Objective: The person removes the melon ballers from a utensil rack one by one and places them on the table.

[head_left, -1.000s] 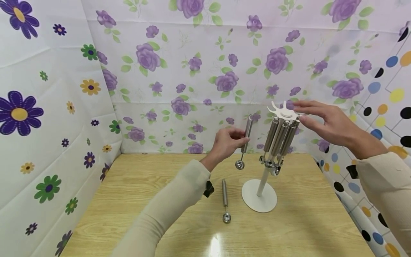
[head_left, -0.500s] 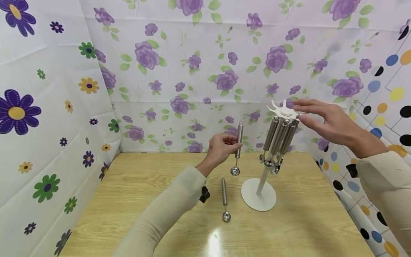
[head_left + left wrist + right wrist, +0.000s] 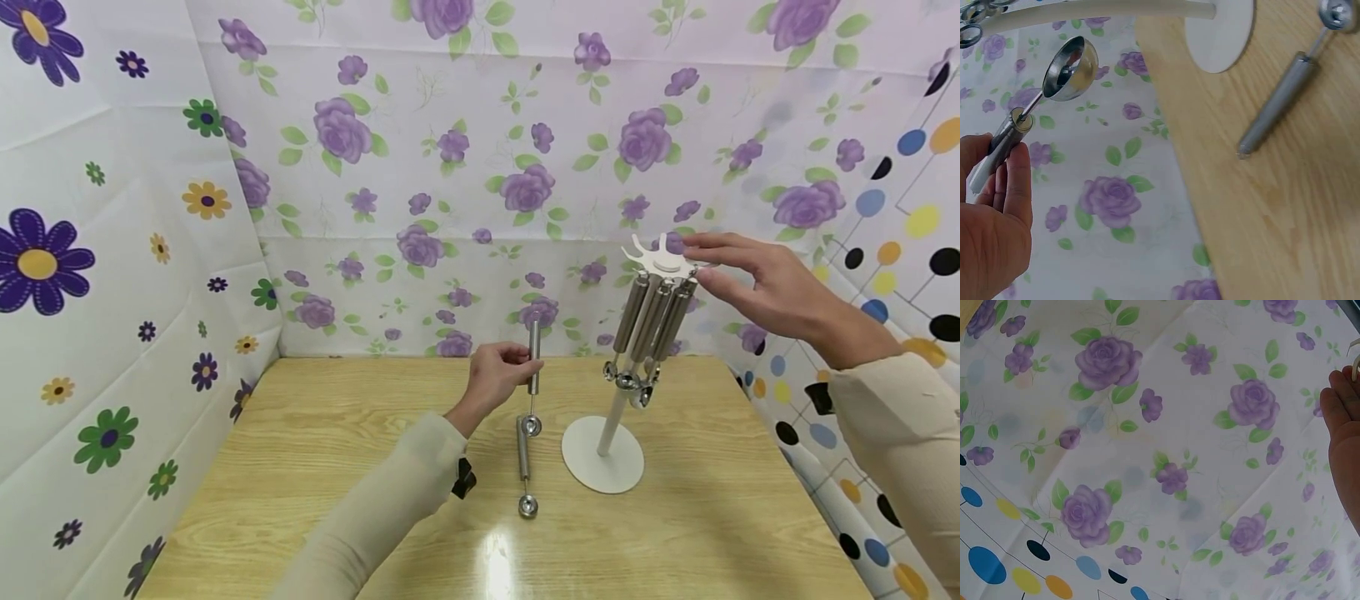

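— What colours did you have before you?
— Silver steel scoops (image 3: 533, 367), a white rack (image 3: 660, 263), your cream sleeves (image 3: 375, 508), a pale wood-grain table (image 3: 315, 467), and purple-rose backdrop (image 3: 465, 150).

No readable text, label, brand, number or sign anywhere in these views.

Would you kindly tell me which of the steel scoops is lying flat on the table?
The scoop lying on the wooden table, just left of the white stand. The left hand holds another upright above it, and the rest hang from the stand's top.
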Available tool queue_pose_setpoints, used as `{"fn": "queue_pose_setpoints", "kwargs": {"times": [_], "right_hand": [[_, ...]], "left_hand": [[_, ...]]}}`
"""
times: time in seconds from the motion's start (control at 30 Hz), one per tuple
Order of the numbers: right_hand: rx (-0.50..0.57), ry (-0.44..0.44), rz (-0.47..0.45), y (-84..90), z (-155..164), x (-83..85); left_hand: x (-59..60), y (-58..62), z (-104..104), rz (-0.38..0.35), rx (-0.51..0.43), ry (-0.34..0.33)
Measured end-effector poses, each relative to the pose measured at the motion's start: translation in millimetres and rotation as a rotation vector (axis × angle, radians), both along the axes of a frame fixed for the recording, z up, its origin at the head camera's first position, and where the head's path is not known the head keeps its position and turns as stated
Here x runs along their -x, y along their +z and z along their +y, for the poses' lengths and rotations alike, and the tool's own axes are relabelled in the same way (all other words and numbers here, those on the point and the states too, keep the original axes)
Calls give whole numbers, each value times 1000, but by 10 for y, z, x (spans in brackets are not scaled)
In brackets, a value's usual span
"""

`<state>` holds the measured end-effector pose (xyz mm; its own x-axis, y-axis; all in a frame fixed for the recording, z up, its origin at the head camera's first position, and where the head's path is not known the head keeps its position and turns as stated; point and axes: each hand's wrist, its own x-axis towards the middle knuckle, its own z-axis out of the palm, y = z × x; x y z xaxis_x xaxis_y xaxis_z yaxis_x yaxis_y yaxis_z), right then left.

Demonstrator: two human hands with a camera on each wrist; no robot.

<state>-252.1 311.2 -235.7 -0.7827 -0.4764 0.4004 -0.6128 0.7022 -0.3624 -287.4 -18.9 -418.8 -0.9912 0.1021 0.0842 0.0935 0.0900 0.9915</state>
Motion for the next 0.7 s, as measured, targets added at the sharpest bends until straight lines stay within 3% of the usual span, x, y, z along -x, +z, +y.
{"fn": "queue_pose_setpoints", "kwargs": {"times": [0.37, 0.7], "right_hand": [[4, 2, 3, -4, -4, -3], [3, 1, 5, -6, -7, -5]], "left_hand": [[-56, -352, -157, -44, 44, 74], [-150, -660, -293, -135, 86, 91]]}}
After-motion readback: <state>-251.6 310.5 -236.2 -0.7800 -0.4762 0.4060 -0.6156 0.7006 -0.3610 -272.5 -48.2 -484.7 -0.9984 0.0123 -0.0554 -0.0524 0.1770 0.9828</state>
